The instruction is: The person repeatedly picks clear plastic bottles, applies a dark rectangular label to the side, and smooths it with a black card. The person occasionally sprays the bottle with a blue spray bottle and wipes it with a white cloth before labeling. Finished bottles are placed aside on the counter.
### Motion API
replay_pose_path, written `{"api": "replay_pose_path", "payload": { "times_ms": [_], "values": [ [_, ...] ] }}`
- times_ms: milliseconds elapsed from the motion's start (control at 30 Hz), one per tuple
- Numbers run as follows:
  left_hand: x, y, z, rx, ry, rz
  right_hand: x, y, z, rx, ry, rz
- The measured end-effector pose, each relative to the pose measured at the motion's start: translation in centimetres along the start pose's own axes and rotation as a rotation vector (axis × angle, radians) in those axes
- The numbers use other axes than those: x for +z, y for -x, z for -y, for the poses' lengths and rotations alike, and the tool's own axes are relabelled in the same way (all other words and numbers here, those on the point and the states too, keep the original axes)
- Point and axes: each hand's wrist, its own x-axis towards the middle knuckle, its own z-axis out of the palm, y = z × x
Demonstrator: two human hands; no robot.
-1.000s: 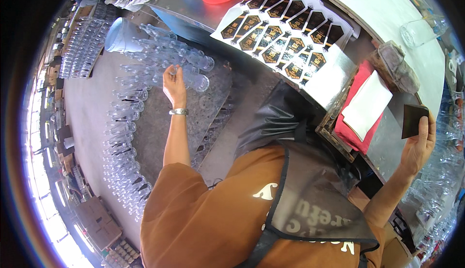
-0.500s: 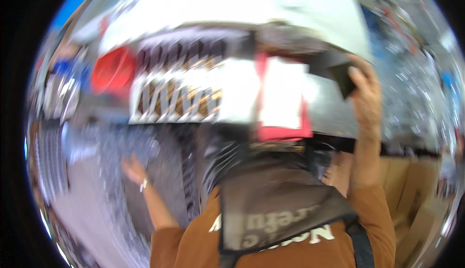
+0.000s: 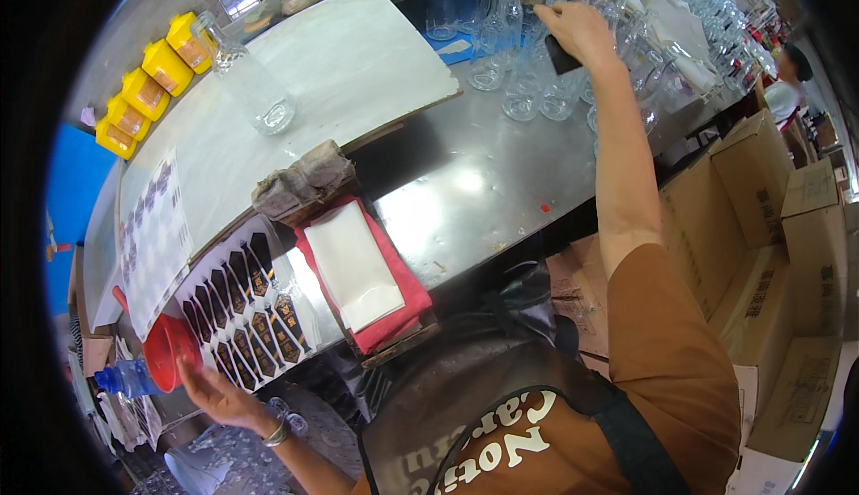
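My right hand (image 3: 580, 34) reaches among clear glass bottles (image 3: 522, 92) at the back right. A flat black piece (image 3: 562, 55) is held in it, under the palm; whether the fingertips touch a bottle neck I cannot tell. My left hand (image 3: 219, 396), fingers apart and holding nothing, is beside a red plastic cup (image 3: 170, 352) at the left. Close by lies a sheet of black diamond-shaped decals (image 3: 246, 302). One clear glass bottle (image 3: 255, 92) stands alone on a white board (image 3: 358, 56).
A folded white cloth (image 3: 353, 267) lies on a red cloth (image 3: 412, 302) at the bench's front edge. Beyond it sits a grey rag roll (image 3: 304, 180). Several yellow bottles (image 3: 167, 67) line the back left. Cardboard boxes (image 3: 752, 289) stand at the right; a person (image 3: 787, 92) is farther off.
My view has swung to the right. My right hand, with the black piece, is now among the glass bottles. My left hand is now beside the red cup.
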Motion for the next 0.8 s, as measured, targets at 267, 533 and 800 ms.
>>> {"api": "replay_pose_path", "payload": {
  "times_ms": [267, 533, 800],
  "values": [
    [11.3, 3.6, -9.5, -0.121, 0.356, 0.484, -2.0, 9.2, 3.9, -0.142, -0.377, -0.108],
    [15.3, 3.1, -18.0, 0.083, 0.49, 0.841, -9.6, 10.2, 19.0, -0.308, -1.183, 0.459],
    [14.3, 5.1, -11.8, -0.69, 0.714, 0.845, 3.7, 17.9, 21.1, -0.226, -1.329, 0.683]
  ]
}}
